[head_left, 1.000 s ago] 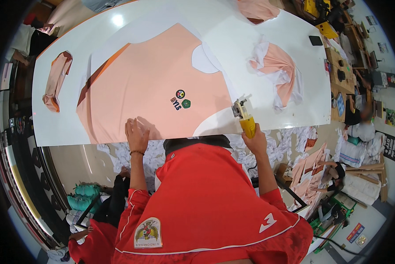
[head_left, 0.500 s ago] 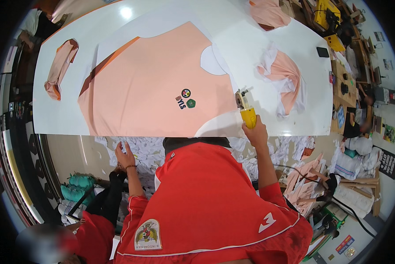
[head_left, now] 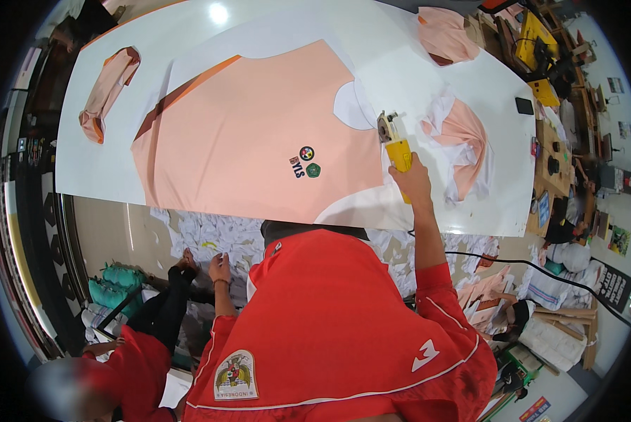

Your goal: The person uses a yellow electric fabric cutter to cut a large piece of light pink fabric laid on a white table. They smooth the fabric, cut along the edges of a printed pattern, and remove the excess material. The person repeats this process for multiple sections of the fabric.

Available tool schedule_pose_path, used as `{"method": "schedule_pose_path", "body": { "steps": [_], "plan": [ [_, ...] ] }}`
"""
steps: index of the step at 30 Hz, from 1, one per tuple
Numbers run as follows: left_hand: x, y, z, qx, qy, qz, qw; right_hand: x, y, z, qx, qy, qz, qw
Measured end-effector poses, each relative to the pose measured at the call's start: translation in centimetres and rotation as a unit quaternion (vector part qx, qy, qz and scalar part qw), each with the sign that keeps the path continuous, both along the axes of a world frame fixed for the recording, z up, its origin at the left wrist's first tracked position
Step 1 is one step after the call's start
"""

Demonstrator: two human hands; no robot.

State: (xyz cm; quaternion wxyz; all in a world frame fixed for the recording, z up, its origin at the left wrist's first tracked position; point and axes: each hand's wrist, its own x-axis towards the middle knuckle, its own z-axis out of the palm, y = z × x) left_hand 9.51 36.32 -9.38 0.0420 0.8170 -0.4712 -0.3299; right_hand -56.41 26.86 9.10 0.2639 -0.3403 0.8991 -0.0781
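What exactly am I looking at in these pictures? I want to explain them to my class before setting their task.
There is no robot here. The view comes from a wide fisheye camera worn on a person's head, looking down, so straight edges bend near the rim. Each grip is simply a bare hand.

The right grip holds a yellow-handled tool with a metal head, beside the right edge of a large peach fabric panel. The left grip is off the white table; whether it holds anything is too small to tell.

Also on the table are a crumpled peach-and-white piece to the right and a narrow peach piece to the left.
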Motion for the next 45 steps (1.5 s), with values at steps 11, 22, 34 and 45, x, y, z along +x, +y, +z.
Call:
{"method": "schedule_pose_path", "body": {
  "steps": [11,22,34,45],
  "plan": [
    [-1.1,-1.9,-0.1,0.000,0.119,0.038,0.992,-8.6,-2.2,0.0,-0.018,0.011,0.198,0.980],
    [0.7,5.5,-3.9,0.136,0.160,0.062,0.976,-11.2,-3.0,0.4,-0.005,0.024,0.279,0.960],
    [-3.8,-0.4,0.6,0.106,0.144,0.070,0.981,-11.7,-6.5,-0.7,-0.020,0.082,0.346,0.935],
    [-5.2,5.0,-0.2,0.116,0.140,0.095,0.979,-14.4,-12.8,3.4,0.071,0.025,0.467,0.881]
  ]
}}
